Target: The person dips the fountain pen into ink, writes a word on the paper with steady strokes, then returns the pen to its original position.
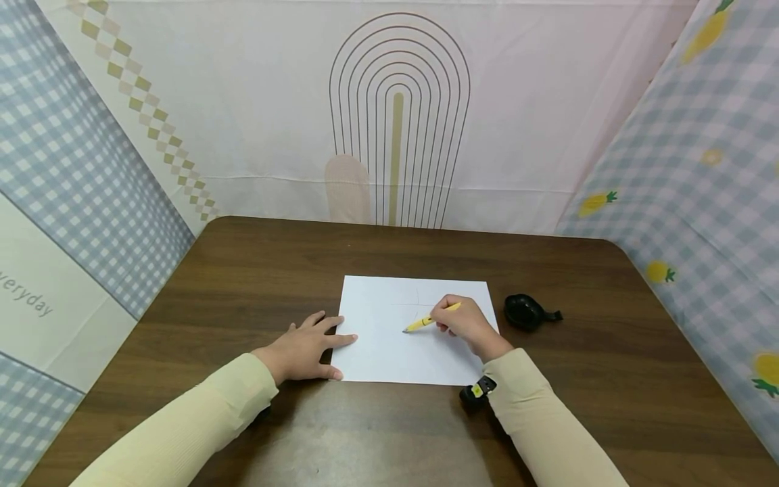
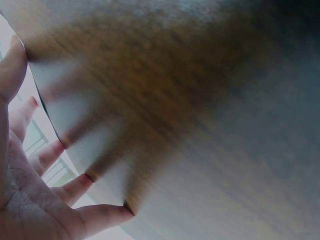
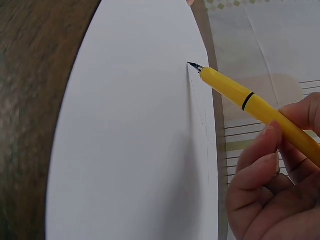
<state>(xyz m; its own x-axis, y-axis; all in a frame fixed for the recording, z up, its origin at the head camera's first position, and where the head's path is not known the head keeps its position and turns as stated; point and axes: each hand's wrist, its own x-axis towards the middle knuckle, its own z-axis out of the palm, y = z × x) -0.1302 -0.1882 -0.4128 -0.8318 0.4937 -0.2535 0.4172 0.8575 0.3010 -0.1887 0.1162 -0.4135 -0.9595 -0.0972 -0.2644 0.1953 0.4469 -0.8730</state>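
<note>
A white sheet of paper (image 1: pixel 377 352) lies on the brown table, with a few thin lines drawn on its upper part. My right hand (image 1: pixel 464 320) pinches a yellow fountain pen (image 1: pixel 420 324), its nib down at the paper near the middle. In the right wrist view, thumb and fingers grip the pen's barrel (image 3: pixel 230 87), and a faint line runs from the dark nib (image 3: pixel 195 66). My left hand (image 1: pixel 304 350) rests with spread fingers at the sheet's left edge, some fingertips on the paper. The left wrist view shows those fingers (image 2: pixel 102 217) straight, their tips touching the surface.
A small black object with a short tail (image 1: pixel 525 312) sits on the table (image 1: pixel 608 352) right of the paper. A black wrist camera (image 1: pixel 475 393) is by the right sleeve. Patterned cloth (image 1: pixel 268 101) hangs behind the table and along both sides.
</note>
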